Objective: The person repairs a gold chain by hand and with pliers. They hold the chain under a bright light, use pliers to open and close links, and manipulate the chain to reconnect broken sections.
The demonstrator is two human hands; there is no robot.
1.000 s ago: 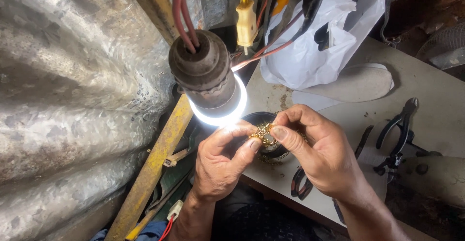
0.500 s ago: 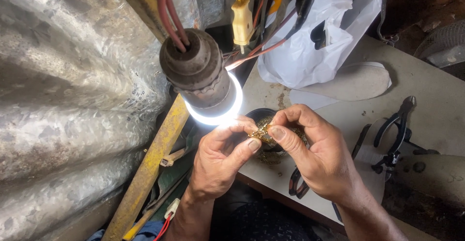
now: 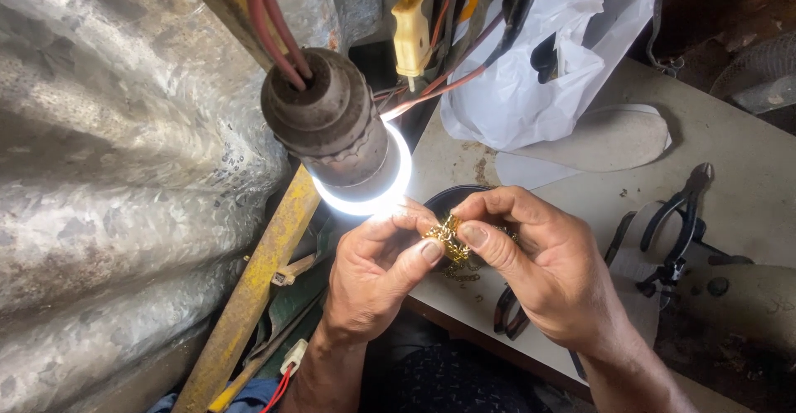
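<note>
Your left hand [image 3: 373,276] and right hand [image 3: 551,272] meet just below the glowing ring of the hanging lamp with its worn brown metal socket [image 3: 336,131], and between them you pinch a small gold-coloured piece of fine chain-like metalwork [image 3: 445,240]. The left thumb and forefinger press on its near side, the right thumb and forefinger close on its far side, so both grips are pressed tight on the piece. It hangs above the rim of a small dark round bowl [image 3: 452,197], which sits right of the lamp and is mostly hidden behind your fingers.

Room is tight. The lamp's rim is just beside your left knuckles. Left of the lamp, the rippled, shiny corrugated metal sheet [image 3: 108,172] walls off that side, and a scuffed yellow painted bar [image 3: 257,289] runs down at a slant below the lamp. Right of the lamp the pale, stained flat worktop [image 3: 746,156] opens out, its front edge passing under your right wrist. On it, well right of the lamp, lie black-handled pliers [image 3: 676,230], and above them a crinkled white plastic bag [image 3: 555,56].
</note>
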